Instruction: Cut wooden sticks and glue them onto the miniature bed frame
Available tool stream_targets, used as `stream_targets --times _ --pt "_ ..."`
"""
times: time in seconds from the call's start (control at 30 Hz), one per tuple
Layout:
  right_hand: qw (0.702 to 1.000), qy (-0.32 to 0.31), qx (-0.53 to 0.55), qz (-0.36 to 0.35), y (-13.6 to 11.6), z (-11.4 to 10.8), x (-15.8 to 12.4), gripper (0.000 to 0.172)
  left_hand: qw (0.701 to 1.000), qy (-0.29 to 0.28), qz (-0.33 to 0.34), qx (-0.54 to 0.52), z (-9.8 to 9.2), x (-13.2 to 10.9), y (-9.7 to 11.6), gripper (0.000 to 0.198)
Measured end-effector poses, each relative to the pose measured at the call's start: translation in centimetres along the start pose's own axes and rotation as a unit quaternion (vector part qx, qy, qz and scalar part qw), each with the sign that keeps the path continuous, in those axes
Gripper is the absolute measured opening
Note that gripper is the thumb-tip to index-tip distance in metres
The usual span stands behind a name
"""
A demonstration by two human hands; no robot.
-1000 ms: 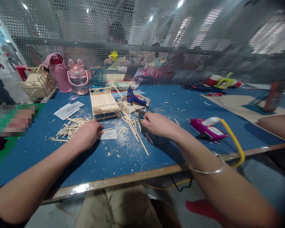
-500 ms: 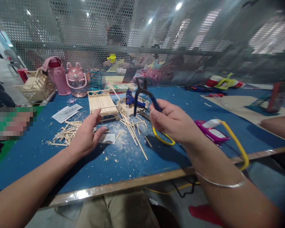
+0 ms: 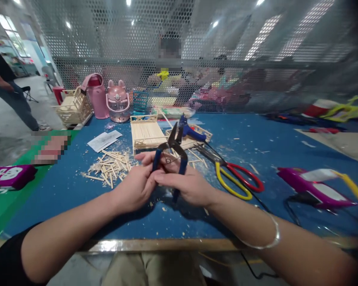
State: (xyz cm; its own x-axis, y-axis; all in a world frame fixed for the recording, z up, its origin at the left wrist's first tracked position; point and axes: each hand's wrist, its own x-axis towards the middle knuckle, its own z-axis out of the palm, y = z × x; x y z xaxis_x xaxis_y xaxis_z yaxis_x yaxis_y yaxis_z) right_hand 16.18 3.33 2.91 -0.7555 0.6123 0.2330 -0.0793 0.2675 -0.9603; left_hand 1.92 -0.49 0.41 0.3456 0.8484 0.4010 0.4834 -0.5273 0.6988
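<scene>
Both my hands meet over the front middle of the blue table [image 3: 250,137]. My right hand [image 3: 192,184] is closed on a pair of blue-handled cutting pliers [image 3: 173,143], whose jaws point up and stand apart. My left hand [image 3: 139,180] grips the left handle, with its outer fingers partly hidden behind the tool. A small bed-like frame of thin wooden sticks [image 3: 147,132] stands just beyond. To the left of my hands lies a pile of short cut sticks [image 3: 113,165]. Right of the frame, a blue glue gun [image 3: 193,132] rests on another stick piece.
Scissors [image 3: 249,178] with red and yellow handles lie right of my hands. Further right is a purple device [image 3: 319,186] with a yellow cable. A pink bottle [image 3: 97,97] and a pink-lidded jug [image 3: 118,105] stand at the back left, near papers [image 3: 104,140]. Perforated metal panelling rises behind.
My right hand has brought the pliers left and lower, and my left hand has come over to grip them. The view has turned right. The scissors now show fully.
</scene>
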Motion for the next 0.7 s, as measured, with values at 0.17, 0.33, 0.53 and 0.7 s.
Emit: stream_targets --times 0.17,0.33,0.53,0.7 --pt "0.995 0.099 -0.016 0.022 -0.3 -3.3 -0.5 0.022 0.982 -0.039 -0.031 0.182 -3.2 0.4 -1.3 0.022" --pt "0.964 0.091 -0.235 0.087 0.3 -5.0 -1.3 0.011 0.945 -0.038 -0.074 0.315 -5.8 0.6 -3.2 0.023" --pt "0.923 0.015 -0.364 0.123 0.3 -3.1 -1.7 0.003 0.928 -0.118 -0.068 0.346 -2.7 1.0 -3.5 0.031" --pt "0.898 -0.101 -0.414 0.109 -0.2 -2.0 -2.1 0.005 0.928 -0.123 -0.079 0.342 -1.9 1.3 -3.7 0.030"
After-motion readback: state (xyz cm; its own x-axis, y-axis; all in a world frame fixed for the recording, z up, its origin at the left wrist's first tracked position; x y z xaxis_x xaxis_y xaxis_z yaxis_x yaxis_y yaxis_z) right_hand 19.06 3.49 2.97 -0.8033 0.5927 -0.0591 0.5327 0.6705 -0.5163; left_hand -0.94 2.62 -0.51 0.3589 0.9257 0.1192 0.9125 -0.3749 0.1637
